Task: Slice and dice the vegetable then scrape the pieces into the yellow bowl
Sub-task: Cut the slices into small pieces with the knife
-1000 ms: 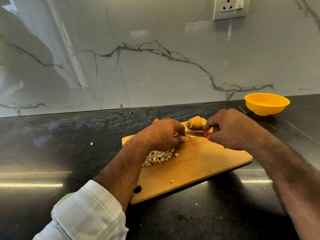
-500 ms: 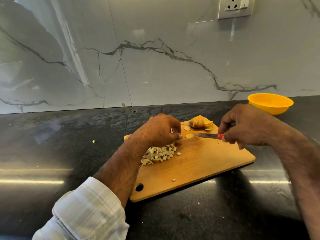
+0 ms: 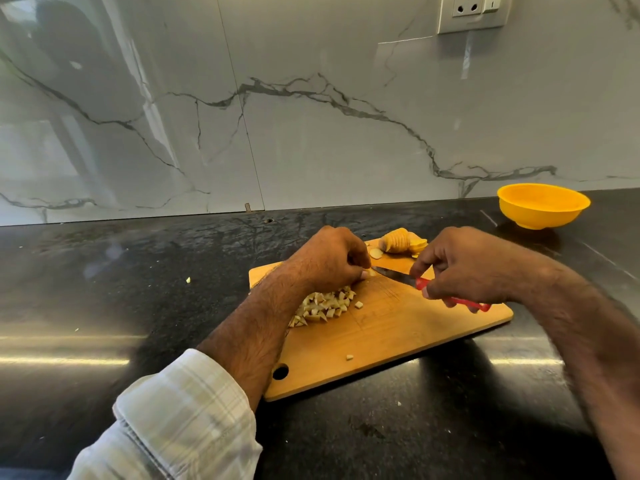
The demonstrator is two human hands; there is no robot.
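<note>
A wooden cutting board (image 3: pixel 398 337) lies on the black counter. A heap of diced pale pieces (image 3: pixel 323 308) sits on it below my left hand (image 3: pixel 329 259), whose curled fingers pinch a small slice on the board. My right hand (image 3: pixel 464 265) grips a red-handled knife (image 3: pixel 398 276), blade tip pointing at the left fingertips. The sliced yellow vegetable (image 3: pixel 401 244) rests at the board's far edge, with a loose slice (image 3: pixel 375 253) beside it. The yellow bowl (image 3: pixel 542 205) stands at the back right.
A marble wall rises behind the counter, with a socket (image 3: pixel 472 10) at the upper right. A few stray bits lie on the counter at the left (image 3: pixel 188 280) and one dice piece (image 3: pixel 349 357) near the board's front.
My right hand has drawn the knife nearer and lower on the board, away from the sliced vegetable. My left hand stays over the diced heap.
</note>
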